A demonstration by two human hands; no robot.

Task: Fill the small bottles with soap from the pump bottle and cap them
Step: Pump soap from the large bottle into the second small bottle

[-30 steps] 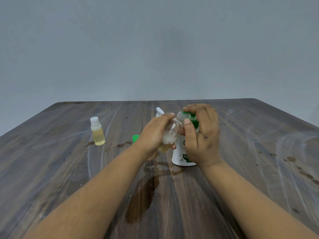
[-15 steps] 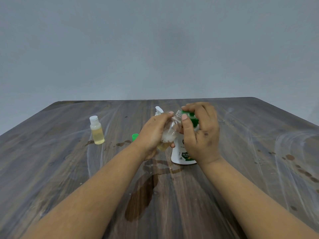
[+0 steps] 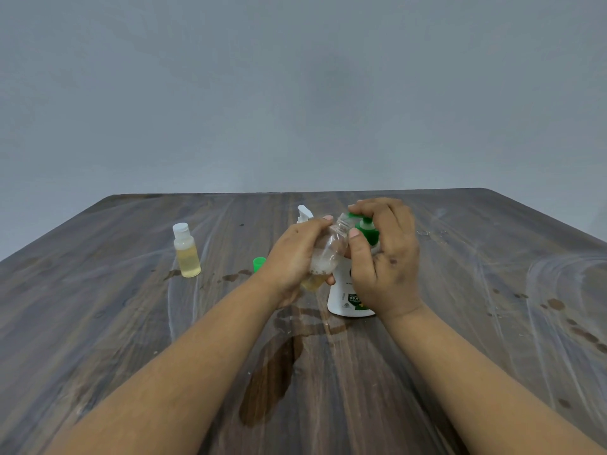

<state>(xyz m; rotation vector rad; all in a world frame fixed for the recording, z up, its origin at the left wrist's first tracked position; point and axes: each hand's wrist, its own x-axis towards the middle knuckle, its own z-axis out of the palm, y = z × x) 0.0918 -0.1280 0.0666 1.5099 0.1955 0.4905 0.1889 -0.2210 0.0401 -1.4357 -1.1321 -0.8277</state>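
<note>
Head cam shows the small clear bottle [image 3: 328, 251] tilted in the left hand [image 3: 295, 261], fingers wrapped round its body, open neck leaning up toward the green pump nozzle. It has a bit of yellowish soap and foam at the bottom, so I'd say filling is only partly done. The right hand [image 3: 386, 254] is curled over the green pump head of the white pump bottle [image 3: 345, 297], fingers on top and thumb down by the small bottle's neck, looks like it's pressing.

To do this bit well, I'd keep the neck right under the spout and push slowly in short strokes. Soap is thick and that opening is narrow, so a fast pump could easily run down the outside.

Further out: just left of the left hand there's a loose green cap [image 3: 258, 263] on the tabletop [image 3: 492, 323], and well to the left a capped small bottle [image 3: 186, 251] already full of yellow soap. A white flip-top thing [image 3: 304, 214] peeks out behind the left hand; can't tell what it belongs to. Dark wet patch [image 3: 272, 379] sits between the forearms.

Hard to see: the spout tip itself is hidden by the right fingers, so I can't tell if it's actually in the neck or if soap is flowing.
</note>
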